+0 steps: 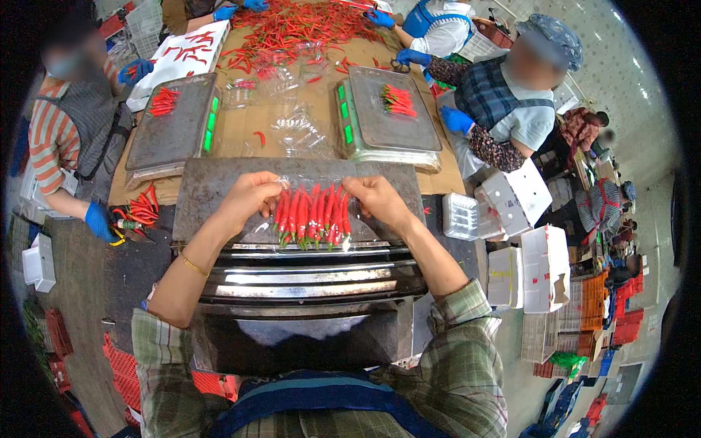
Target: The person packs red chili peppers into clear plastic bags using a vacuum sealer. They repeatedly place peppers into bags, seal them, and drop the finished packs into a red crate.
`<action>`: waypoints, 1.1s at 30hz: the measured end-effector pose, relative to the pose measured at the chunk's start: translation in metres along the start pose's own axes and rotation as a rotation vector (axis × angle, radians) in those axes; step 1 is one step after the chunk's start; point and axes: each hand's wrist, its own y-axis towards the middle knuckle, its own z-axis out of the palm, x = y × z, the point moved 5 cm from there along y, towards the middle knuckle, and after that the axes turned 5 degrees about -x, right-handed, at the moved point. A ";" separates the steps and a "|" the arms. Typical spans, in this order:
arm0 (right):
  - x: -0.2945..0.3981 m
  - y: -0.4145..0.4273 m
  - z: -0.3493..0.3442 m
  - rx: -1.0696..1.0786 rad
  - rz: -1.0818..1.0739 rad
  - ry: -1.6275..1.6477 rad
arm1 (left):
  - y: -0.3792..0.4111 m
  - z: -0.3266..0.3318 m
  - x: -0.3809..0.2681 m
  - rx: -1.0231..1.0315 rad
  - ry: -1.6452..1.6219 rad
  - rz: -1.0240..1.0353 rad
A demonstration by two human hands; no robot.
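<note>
A clear plastic pack of red chili peppers (312,215) lies before me, its green stem ends pointing towards my body. My left hand (251,198) pinches the film at the pack's far left corner. At the far right corner, my right hand (378,201) grips the film in the same way. Under the pack is the dark metal plate (202,189) of a wrapping machine. Shiny metal bars (306,274) run across the machine on my side of the pack.
Two weighing scales (178,128) (394,134) bear small heaps of chilies. Beyond are clear plastic trays (298,128) and a large chili pile (301,33). Co-workers in blue gloves stand left, right and at the back. White foam boxes (515,200) are stacked at right.
</note>
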 end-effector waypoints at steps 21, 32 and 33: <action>-0.008 -0.130 0.062 -0.249 -0.148 0.313 | -0.127 0.047 0.029 -0.183 -0.260 0.248; -0.071 -0.236 0.121 -0.198 0.074 0.204 | -0.247 0.070 0.122 -0.395 -0.067 0.132; -0.073 -0.234 0.121 -0.201 0.067 0.186 | -0.249 0.067 0.111 -0.428 -0.104 0.159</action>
